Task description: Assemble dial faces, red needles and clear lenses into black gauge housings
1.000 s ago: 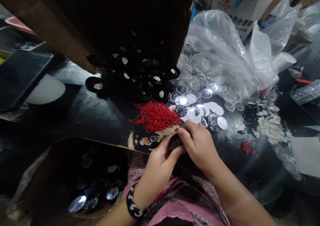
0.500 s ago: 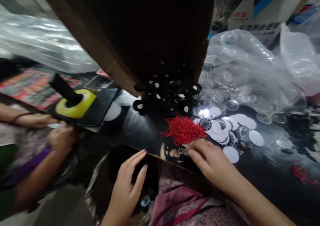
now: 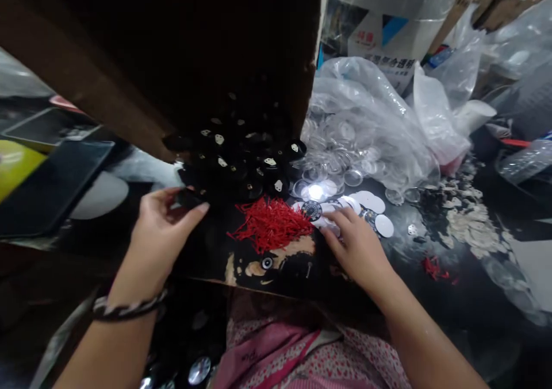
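Note:
My left hand (image 3: 161, 237) is at the near left edge of a heap of black round cases (image 3: 250, 189), its thumb and fingers closed around one black case (image 3: 190, 197). My right hand (image 3: 360, 245) rests on the pile of round dials (image 3: 366, 200), some showing white backs and others a dark printed face. Its thumb and fingertips pinch at a dial on the near side; the grip is partly hidden. Between my hands lies a heap of thin red pieces (image 3: 273, 223). A small ring-shaped fitting (image 3: 267, 262) sits in the worn table edge.
A large dark box (image 3: 172, 50) opens above the black cases. Clear round covers (image 3: 334, 162) spill from a plastic bag (image 3: 379, 119). At left lie a dark flat slab (image 3: 64, 176) and a yellow object (image 3: 17, 165). A few red pieces (image 3: 434, 267) lie at right.
The view has swung right, and the co-worker's hands are out of sight. My left hand has risen from below the table edge to the black cases. My right hand has moved onto the dials.

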### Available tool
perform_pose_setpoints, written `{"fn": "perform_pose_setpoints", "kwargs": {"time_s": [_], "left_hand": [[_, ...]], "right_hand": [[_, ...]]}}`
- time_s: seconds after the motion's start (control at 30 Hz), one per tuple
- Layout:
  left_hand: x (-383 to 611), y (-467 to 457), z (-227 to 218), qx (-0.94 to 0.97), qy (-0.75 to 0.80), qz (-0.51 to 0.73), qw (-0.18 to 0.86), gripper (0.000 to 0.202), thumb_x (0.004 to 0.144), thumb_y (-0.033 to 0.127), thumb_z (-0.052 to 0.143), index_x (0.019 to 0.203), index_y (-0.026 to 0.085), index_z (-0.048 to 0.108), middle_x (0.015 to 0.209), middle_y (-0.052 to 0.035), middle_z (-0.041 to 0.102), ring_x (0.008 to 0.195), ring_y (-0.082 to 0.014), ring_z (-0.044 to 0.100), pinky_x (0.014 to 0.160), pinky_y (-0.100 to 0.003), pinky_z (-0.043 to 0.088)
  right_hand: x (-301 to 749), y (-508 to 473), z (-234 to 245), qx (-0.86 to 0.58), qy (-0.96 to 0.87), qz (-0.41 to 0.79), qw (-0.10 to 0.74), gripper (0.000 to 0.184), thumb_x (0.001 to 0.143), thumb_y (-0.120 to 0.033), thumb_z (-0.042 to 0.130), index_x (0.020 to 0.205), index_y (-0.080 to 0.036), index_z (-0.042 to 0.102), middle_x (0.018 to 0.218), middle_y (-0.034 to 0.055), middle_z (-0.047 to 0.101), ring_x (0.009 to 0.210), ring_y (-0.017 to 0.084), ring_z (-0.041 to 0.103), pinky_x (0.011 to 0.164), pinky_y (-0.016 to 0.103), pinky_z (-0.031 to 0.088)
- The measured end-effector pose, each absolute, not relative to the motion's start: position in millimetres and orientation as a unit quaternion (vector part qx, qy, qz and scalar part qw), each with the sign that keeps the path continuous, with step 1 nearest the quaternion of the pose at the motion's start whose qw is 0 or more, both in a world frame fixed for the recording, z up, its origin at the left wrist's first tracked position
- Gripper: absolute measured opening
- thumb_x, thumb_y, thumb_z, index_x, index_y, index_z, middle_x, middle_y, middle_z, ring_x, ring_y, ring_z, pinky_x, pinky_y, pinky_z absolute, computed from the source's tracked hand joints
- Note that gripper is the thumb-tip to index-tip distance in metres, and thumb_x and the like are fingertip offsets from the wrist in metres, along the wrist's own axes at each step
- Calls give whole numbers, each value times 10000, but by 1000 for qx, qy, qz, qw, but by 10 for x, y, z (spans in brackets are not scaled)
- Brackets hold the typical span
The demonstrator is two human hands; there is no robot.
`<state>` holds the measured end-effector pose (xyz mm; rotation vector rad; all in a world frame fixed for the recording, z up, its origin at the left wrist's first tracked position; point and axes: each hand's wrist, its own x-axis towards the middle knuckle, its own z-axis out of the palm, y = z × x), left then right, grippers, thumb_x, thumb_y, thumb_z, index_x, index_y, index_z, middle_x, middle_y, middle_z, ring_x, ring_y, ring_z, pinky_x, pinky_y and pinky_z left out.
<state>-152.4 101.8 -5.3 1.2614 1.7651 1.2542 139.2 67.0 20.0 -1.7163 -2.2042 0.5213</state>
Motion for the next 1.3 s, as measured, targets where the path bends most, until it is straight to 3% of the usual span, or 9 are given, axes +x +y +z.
{"fn": "perform_pose_setpoints", "kwargs": {"time_s": [0.1, 0.2, 0.4, 0.5, 0.6, 0.7, 0.93, 1.07, 1.3], "left_hand": [[-1207, 621, -3, 459, 632, 494, 382, 556, 797, 390, 699, 1282, 262, 459, 1272, 4, 595, 1224, -242, 553, 1036, -338, 444], [-998, 350, 11, 444, 615, 479, 442, 614, 719, 371, 772, 1273, 287, 521, 1271, -19, 599, 1190, -242, 570, 1024, -294, 450], [-797, 114, -13, 365, 589, 519, 500, 368, 796, 386, 687, 1139, 276, 612, 1242, -26, 627, 1198, -246, 549, 1011, -320, 458], [-617, 86, 3, 290, 561, 518, 577, 309, 841, 417, 633, 1098, 248, 655, 1170, -44, 669, 1052, -224, 624, 903, -306, 523], [-439, 78, 16, 193, 491, 515, 676, 272, 861, 454, 609, 972, 213, 671, 1031, -58, 713, 875, -203, 679, 786, -317, 568], [-362, 55, 7, 109, 449, 504, 730, 291, 860, 463, 618, 947, 188, 660, 983, -91, 737, 849, -216, 701, 769, -345, 576], [-339, 29, -40, 65, 449, 489, 745, 327, 839, 446, 658, 988, 157, 675, 988, -129, 751, 772, -178, 694, 666, -259, 554], [-323, 52, -54, 77, 446, 482, 750, 335, 846, 442, 650, 994, 144, 689, 1017, -132, 743, 780, -177, 690, 665, -258, 552], [-342, 55, -93, 93, 429, 485, 756, 321, 884, 433, 603, 988, 144, 696, 1032, -137, 742, 840, -190, 702, 746, -279, 569]], "right_hand": [[1499, 871, 170, -635, -763, 70, 99, 459, 883, -299, 614, 1309, -148, 538, 1250, 188, 548, 1064, 337, 564, 850, 481, 456], [1605, 965, 145, -649, -756, 58, 63, 432, 865, -342, 638, 1259, -176, 579, 1235, 174, 553, 1058, 356, 565, 822, 505, 460], [1880, 961, 162, -694, -712, 17, 109, 472, 851, -348, 661, 1275, -167, 564, 1214, 165, 573, 1114, 352, 534, 894, 518, 421], [1767, 954, 204, -697, -707, -24, 114, 428, 879, -337, 628, 1279, -195, 578, 1282, 168, 536, 1120, 362, 510, 885, 523, 404], [1520, 982, 199, -626, -775, 19, 90, 324, 916, -357, 574, 1209, -228, 624, 1185, 137, 584, 1035, 315, 538, 834, 464, 416], [1380, 1028, 160, -593, -804, 18, 49, 363, 888, -357, 611, 1225, -222, 599, 1154, 135, 589, 1014, 319, 532, 793, 439, 415], [1453, 1054, 146, -550, -834, 15, 44, 429, 920, -263, 548, 1348, -267, 517, 1260, 95, 581, 1046, 303, 509, 804, 433, 388], [1443, 1060, 150, -549, -835, 7, 39, 291, 936, -294, 530, 1203, -282, 645, 1267, 93, 574, 1039, 303, 503, 789, 430, 370], [1575, 979, 115, -571, -820, 17, 47, 206, 936, -310, 553, 1073, -233, 686, 1173, 91, 625, 1007, 296, 523, 799, 417, 372]]}}
